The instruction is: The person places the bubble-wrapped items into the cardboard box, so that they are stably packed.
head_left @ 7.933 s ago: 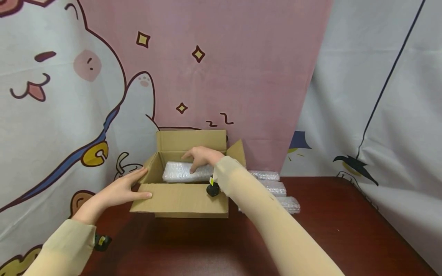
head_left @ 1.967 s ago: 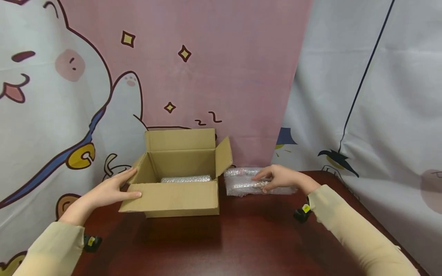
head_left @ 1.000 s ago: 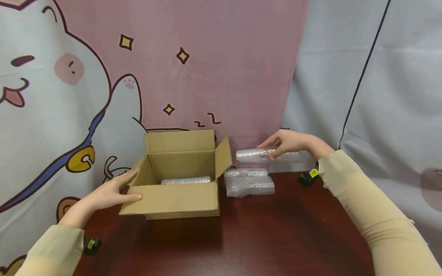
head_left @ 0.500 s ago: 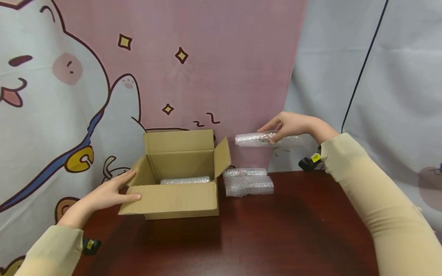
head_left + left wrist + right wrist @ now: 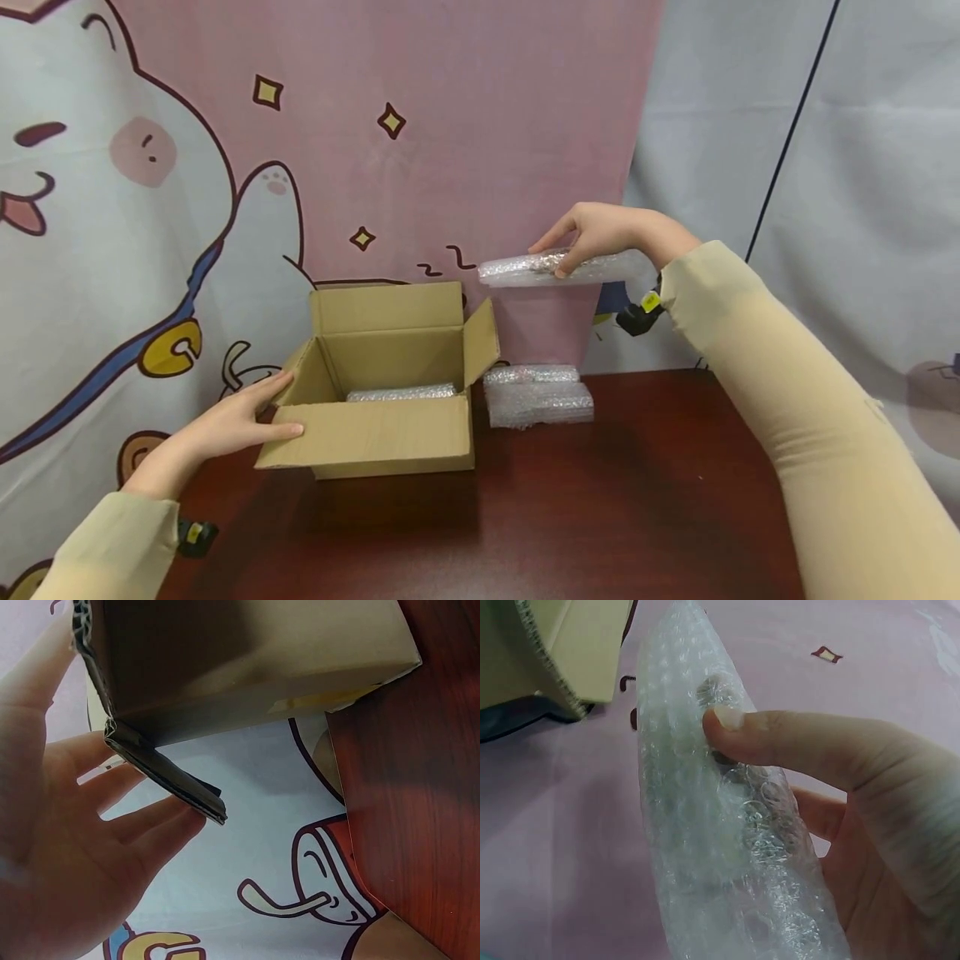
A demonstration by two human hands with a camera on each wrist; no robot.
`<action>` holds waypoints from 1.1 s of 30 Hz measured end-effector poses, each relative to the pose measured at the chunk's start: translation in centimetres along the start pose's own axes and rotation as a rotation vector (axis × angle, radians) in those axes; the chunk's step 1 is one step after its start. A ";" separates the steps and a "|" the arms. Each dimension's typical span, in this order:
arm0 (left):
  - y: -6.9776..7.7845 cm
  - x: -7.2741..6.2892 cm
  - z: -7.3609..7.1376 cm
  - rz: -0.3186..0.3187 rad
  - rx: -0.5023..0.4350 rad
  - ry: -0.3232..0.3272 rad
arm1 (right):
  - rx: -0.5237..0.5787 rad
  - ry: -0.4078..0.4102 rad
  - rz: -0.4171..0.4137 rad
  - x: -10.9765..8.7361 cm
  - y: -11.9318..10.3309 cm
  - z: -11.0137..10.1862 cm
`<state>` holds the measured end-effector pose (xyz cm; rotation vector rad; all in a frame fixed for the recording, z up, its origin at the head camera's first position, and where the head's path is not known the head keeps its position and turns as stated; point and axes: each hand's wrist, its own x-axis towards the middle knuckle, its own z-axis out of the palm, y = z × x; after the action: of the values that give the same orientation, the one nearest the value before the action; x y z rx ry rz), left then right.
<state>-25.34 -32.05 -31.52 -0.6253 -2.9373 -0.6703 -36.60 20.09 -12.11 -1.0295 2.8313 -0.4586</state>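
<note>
the front flap (image 5: 375,429) partly hides the inner pack (image 5: 401,392) in the box (image 5: 397,354); your left hand (image 5: 225,427), fingers spread, touches the box; your right hand (image 5: 603,231) pinches the raised pack (image 5: 513,272), contents unclear, above the table packs (image 5: 536,400).

Evenly lit head view, soft shadow below the box (image 5: 367,432), dimmer wrist views, glinting bubble wrap (image 5: 705,817)
</note>
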 end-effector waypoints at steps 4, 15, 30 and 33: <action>0.0 -0.1 -0.1 0.003 -0.005 0.002 | -0.005 0.000 -0.017 1.2 -1.6 -0.3; -0.2 0.2 -0.2 0.001 0.015 -0.010 | 0.071 0.008 -0.076 3.3 -4.1 1.1; -0.4 0.1 -0.1 -0.008 0.012 -0.002 | 0.115 -0.035 -0.195 8.3 -7.8 4.8; -0.4 0.0 -0.1 -0.014 0.015 0.000 | 0.118 -0.035 -0.213 9.2 -8.6 5.6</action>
<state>-25.49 -32.47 -31.61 -0.6049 -2.9466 -0.6488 -37.38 6.54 -14.67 -1.3059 2.6399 -0.6114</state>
